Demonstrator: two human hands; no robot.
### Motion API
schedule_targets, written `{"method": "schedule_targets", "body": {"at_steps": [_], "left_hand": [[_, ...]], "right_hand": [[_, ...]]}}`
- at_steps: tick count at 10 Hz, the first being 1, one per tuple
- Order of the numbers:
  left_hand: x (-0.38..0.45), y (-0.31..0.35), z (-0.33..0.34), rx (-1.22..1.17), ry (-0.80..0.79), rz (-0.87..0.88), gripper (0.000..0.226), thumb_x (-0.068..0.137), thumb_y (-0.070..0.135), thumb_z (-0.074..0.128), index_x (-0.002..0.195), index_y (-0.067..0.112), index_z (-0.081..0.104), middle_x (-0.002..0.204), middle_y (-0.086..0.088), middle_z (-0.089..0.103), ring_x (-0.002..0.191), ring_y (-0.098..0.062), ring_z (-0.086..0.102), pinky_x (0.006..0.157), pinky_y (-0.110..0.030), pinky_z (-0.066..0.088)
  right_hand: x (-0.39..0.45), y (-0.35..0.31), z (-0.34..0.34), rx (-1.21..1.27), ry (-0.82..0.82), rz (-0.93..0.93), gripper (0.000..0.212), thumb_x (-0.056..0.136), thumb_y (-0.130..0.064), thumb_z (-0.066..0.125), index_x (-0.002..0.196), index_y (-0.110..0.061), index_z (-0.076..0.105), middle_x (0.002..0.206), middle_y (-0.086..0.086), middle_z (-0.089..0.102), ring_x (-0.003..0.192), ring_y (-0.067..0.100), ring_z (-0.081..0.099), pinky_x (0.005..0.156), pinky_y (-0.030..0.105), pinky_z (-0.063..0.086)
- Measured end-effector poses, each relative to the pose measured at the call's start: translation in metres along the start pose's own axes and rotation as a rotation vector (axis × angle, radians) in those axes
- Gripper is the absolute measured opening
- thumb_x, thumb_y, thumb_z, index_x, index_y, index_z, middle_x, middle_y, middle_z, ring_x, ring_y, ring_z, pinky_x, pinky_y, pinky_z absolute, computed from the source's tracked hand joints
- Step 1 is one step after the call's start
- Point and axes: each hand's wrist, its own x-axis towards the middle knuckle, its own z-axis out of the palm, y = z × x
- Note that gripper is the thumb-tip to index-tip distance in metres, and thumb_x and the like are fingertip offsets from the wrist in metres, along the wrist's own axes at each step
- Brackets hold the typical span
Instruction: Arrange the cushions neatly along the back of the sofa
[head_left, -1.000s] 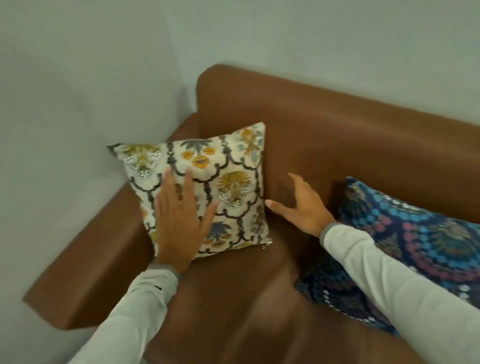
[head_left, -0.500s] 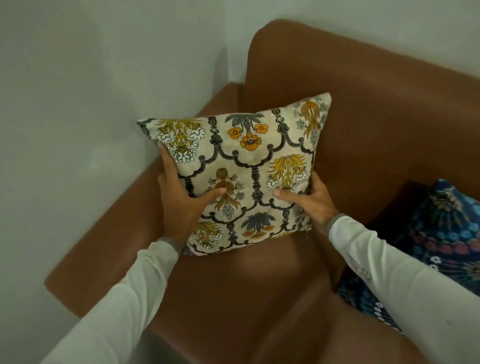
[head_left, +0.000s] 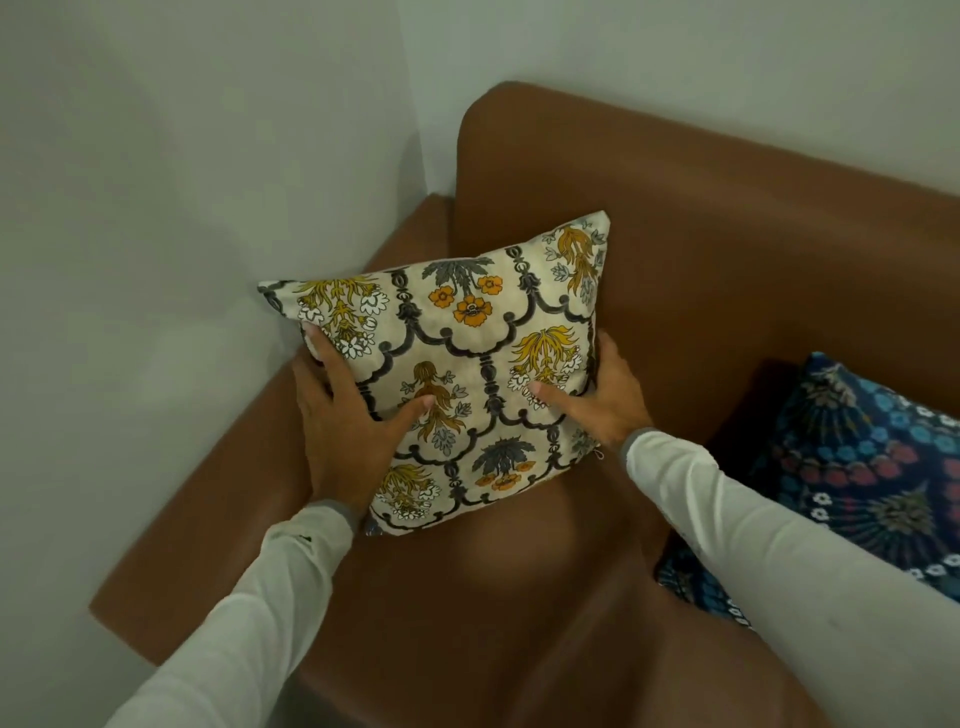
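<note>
A cream cushion with yellow and orange flowers (head_left: 467, 374) stands upright in the left corner of the brown leather sofa (head_left: 727, 270), leaning toward the backrest. My left hand (head_left: 343, 421) grips its left edge, thumb on the front. My right hand (head_left: 602, 395) grips its right edge, thumb pressed on the front. A dark blue cushion with red and blue circles (head_left: 872, 478) lies on the seat at the right, partly hidden behind my right sleeve.
The sofa's left armrest (head_left: 218, 509) runs along a pale wall (head_left: 156, 208). Another pale wall stands behind the backrest. Bare brown seat (head_left: 493, 597) shows in front of the floral cushion, between my arms.
Both hands went from resting open near the floral cushion to gripping its two sides. The cushion now stands more upright, and my view has shifted closer over the corner.
</note>
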Motion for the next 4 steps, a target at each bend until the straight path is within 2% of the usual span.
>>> {"method": "schedule_targets", "body": {"at_steps": [1,2,3,4], "left_hand": [[0.0,-0.008,0.009,0.363,0.033,0.257,0.11,0.094,0.07,0.061,0.172,0.008,0.015,0.175,-0.036,0.014,0.162,-0.054,0.019,0.127,-0.064,0.023],[0.005,-0.021,0.021,0.542,-0.093,0.388,0.094,0.1,0.066,0.05,0.169,0.006,0.031,0.176,-0.031,0.021,0.163,-0.049,0.022,0.127,-0.066,0.028],[0.009,-0.025,0.027,0.604,-0.157,0.371,0.093,0.096,0.056,0.069,0.166,0.004,0.038,0.173,-0.032,0.028,0.161,-0.051,0.029,0.125,-0.068,0.034],[0.002,-0.003,0.046,0.602,-0.165,0.465,0.084,0.1,0.055,0.06,0.164,0.004,0.043,0.17,-0.033,0.035,0.157,-0.051,0.038,0.124,-0.066,0.036]], "right_hand": [[0.001,-0.021,0.01,-0.444,0.107,-0.316,0.124,0.084,-0.062,0.081,0.173,-0.019,0.007,0.18,0.021,0.008,0.166,0.039,0.013,0.133,0.054,0.021],[0.012,-0.032,0.025,-0.716,-0.051,-0.402,0.118,0.092,-0.058,0.075,0.173,-0.023,-0.004,0.18,0.022,-0.01,0.168,0.038,-0.001,0.134,0.055,0.017],[0.019,-0.04,0.028,-0.781,-0.142,-0.299,0.114,0.094,-0.06,0.071,0.173,-0.026,-0.004,0.181,0.02,-0.009,0.168,0.037,-0.003,0.134,0.055,0.016],[-0.004,-0.019,0.021,-0.733,-0.123,-0.269,0.111,0.095,-0.062,0.067,0.173,-0.028,-0.004,0.181,0.019,-0.006,0.168,0.036,-0.002,0.133,0.051,0.016]]}}
